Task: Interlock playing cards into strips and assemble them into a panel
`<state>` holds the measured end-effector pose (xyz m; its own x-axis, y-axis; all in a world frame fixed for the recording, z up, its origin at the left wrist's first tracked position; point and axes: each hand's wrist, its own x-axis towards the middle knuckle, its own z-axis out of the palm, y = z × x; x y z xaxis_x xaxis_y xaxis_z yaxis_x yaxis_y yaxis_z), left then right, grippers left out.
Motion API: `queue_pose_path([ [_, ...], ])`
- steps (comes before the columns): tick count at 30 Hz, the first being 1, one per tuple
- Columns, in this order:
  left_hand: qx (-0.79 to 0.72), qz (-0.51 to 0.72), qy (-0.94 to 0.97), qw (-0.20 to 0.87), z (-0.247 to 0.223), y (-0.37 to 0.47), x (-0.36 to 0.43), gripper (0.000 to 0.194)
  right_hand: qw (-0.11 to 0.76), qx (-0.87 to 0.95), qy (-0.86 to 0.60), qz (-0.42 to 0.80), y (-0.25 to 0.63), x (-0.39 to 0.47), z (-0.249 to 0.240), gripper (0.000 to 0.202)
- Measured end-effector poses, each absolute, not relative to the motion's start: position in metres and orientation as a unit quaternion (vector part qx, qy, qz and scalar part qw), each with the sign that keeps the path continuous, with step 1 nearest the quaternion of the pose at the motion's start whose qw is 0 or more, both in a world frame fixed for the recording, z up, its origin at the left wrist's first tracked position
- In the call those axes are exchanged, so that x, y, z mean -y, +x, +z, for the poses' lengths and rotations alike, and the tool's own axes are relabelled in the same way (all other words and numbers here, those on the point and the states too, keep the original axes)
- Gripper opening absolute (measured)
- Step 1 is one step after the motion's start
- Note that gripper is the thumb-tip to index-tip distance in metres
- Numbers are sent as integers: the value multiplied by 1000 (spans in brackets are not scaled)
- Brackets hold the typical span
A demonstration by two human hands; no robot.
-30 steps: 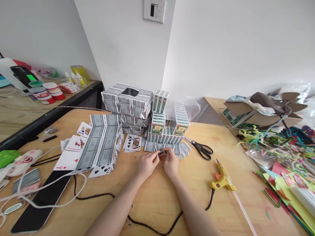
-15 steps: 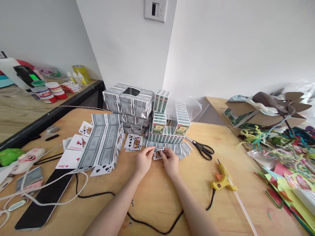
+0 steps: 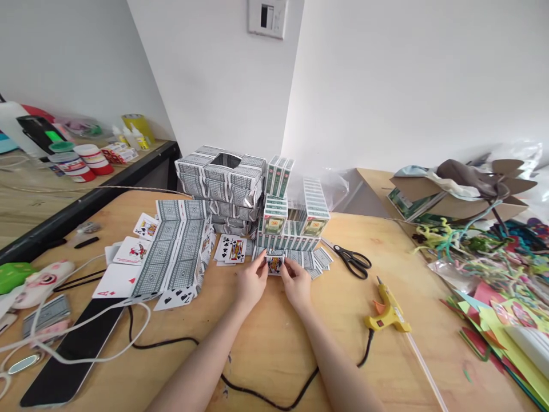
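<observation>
A face card [image 3: 275,265], face up, is held just above the table between my two hands. My left hand [image 3: 253,280] pinches its left side, and my right hand [image 3: 297,281] pinches its right side with curled fingers. Several patterned-back cards [image 3: 306,260] lie just beyond the fingers. Behind them stand stacked green-and-white card boxes [image 3: 289,240]. Left of these is a tall box built from folded cards [image 3: 221,177] with an opening on top. A small pile of face-up cards [image 3: 234,249] sits left of my left hand. Further left lies a folded panel of joined cards [image 3: 174,246].
Black-handled scissors [image 3: 354,261] and a yellow glue gun [image 3: 388,315] lie to the right. A black cable [image 3: 257,393] runs under my forearms. A dark phone [image 3: 71,355] and white cable [image 3: 103,359] are at left. Coloured paper [image 3: 493,320] and pipe cleaners [image 3: 457,240] crowd the right edge.
The card between my hands now shows its picture face more fully, and my left fingers have shifted down along its side. The view has moved slightly to the right.
</observation>
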<state>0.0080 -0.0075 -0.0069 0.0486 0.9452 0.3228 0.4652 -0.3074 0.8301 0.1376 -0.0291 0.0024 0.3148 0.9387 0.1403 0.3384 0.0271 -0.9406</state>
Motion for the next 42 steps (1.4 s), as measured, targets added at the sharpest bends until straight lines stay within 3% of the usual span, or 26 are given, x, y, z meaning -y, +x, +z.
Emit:
queue_pose_path([
  [12,-523,464,662,271,4,4,7,29,518,507,-494,480,132,34,17,35],
  [17,-488,479,650,332,5,5,5,28,509,446,-457,577,128,34,18,32],
  [31,-435,491,689,307,8,4,5,30,518,419,-443,600,130,31,18,30],
  [42,-496,490,684,213,4,3,6,30,572,316,-400,642,128,29,9,27],
])
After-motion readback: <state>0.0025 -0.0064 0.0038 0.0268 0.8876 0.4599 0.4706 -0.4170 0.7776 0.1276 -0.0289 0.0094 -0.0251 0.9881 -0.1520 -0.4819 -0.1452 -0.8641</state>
